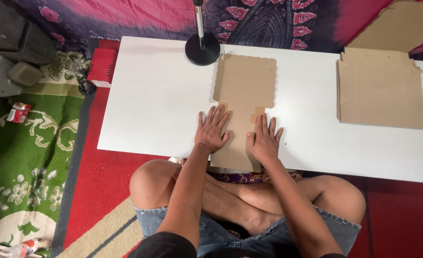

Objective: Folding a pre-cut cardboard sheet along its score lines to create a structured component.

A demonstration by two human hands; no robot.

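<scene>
Under my palms the flat box blank (244, 95) is matt brown corrugated cardboard, dull and slightly fibrous. The worktop (154, 100) is smooth white laminate with a faint sheen. The stack of blanks (381, 88) is the same matt cardboard. The lamp base (202, 49) looks glossy black, its pole shiny metal.

Small red-white pack (18, 113) on green rug, far left; red box (101, 67) by table edge.

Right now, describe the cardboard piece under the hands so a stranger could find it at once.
On the white table, just in front of the black round lamp base, lies a flat die-cut cardboard blank. The left hand and right hand press on it. Unlike the stack of cardboard blanks at right, it is single, with scalloped edges.
</scene>
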